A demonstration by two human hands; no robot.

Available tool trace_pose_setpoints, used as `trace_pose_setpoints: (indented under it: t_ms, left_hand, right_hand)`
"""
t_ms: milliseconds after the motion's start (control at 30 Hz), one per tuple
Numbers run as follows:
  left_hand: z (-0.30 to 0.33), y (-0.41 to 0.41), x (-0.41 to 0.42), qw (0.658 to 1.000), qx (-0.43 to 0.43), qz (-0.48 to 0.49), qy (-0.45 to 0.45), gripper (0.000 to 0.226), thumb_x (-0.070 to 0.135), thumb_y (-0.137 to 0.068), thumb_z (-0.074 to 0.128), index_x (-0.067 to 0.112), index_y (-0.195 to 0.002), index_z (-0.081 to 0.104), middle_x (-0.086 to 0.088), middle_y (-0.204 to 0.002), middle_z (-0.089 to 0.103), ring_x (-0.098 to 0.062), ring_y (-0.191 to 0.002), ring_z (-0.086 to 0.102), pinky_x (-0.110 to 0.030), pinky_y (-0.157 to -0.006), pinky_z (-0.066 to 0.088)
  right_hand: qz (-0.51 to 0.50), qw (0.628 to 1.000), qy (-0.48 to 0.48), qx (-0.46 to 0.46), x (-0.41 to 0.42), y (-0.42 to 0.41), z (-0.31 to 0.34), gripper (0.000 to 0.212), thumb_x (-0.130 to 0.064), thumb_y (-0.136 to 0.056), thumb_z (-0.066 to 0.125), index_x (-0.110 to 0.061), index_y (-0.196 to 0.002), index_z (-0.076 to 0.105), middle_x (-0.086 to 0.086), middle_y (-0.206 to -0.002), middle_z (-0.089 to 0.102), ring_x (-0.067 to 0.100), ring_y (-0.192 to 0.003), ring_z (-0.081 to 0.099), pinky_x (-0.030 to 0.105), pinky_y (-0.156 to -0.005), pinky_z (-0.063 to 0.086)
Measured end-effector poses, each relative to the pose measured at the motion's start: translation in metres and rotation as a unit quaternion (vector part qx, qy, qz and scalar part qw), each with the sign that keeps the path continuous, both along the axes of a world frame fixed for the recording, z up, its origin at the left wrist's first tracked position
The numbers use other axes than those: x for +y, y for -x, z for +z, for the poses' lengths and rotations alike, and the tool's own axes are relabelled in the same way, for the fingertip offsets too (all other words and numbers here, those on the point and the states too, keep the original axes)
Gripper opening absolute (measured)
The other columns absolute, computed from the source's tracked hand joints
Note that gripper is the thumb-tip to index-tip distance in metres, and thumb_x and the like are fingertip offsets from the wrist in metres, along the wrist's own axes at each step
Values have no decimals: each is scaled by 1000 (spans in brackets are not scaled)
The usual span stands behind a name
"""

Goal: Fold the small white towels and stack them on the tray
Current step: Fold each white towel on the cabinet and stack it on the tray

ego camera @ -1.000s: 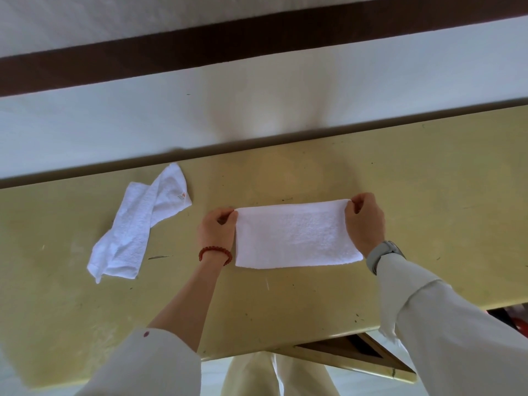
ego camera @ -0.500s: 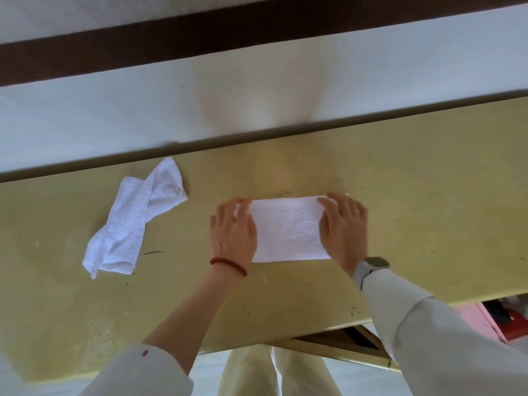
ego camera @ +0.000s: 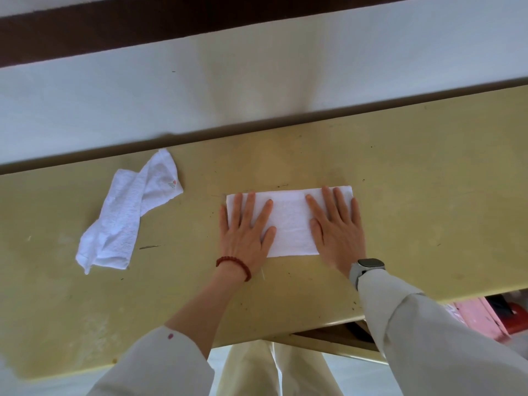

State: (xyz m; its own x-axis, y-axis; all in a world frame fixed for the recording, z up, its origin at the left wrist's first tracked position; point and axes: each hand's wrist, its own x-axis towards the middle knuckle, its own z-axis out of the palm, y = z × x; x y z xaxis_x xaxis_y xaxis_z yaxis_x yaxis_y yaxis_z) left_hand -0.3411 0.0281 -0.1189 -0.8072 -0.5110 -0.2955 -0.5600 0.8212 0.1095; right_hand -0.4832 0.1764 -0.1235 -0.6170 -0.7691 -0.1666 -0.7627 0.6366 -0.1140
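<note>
A folded white towel (ego camera: 290,222) lies flat as a rectangle on the yellow table (ego camera: 400,181), in the middle of the view. My left hand (ego camera: 245,232) presses on its left end with straight, spread fingers. My right hand (ego camera: 335,227) lies flat on its right end in the same way. A second white towel (ego camera: 125,215) lies crumpled and unfolded on the table to the left, apart from both hands. No tray is in view.
A white wall with a dark band (ego camera: 143,27) runs right behind the table's far edge. Pink and red items (ego camera: 494,315) show below the table's near edge at the right. The tabletop stretches bare to the right.
One second ago both hands pinched the towel's ends. They then laid it down and flattened onto it, and since half a second ago they have slid apart toward its ends.
</note>
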Motion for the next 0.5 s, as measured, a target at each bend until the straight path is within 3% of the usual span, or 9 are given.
trace_pose_setpoints:
  t_ms: [100,200,267,367,500]
  left_hand:
    - [10,2,0,999,-38,5,-25,62,56,-83,-8,37,-140,-19,1,-155,-19,-21,-141,-21,-49,-111,-17]
    - [24,9,-1,999,-39,8,-30,59,50,-94,19,32,-147,0,-1,-156,-8,-24,-143,-12,-53,-110,-14]
    - [31,17,-5,999,-31,10,-25,57,43,-95,28,28,-147,10,-1,-155,3,-23,-143,-3,-55,-111,-9]
    - [37,27,-10,999,-28,14,-19,53,37,-95,31,26,-146,17,0,-152,13,-21,-142,7,-55,-112,-5]
    - [44,26,-6,999,-46,16,-10,53,37,-95,31,26,-145,19,-1,-151,18,-20,-139,15,-55,-112,-2]
  right_hand:
    - [-44,998,31,-44,6,4,7,50,-29,-92,25,-18,-139,37,13,-148,33,27,-138,26,50,-110,21]
    - [-104,987,104,-63,14,8,19,45,-20,-87,33,-3,-125,51,19,-135,48,36,-124,45,46,-97,42]
    - [-202,966,132,-88,15,8,32,35,-10,-87,43,0,-119,53,21,-122,55,39,-110,49,44,-88,43]
    - [-304,938,75,-149,13,9,45,29,-17,-89,50,-1,-114,50,17,-112,53,33,-105,45,39,-86,38]
    - [-380,895,17,-232,9,11,48,33,-31,-86,54,-2,-102,51,14,-103,56,34,-100,50,43,-85,43]
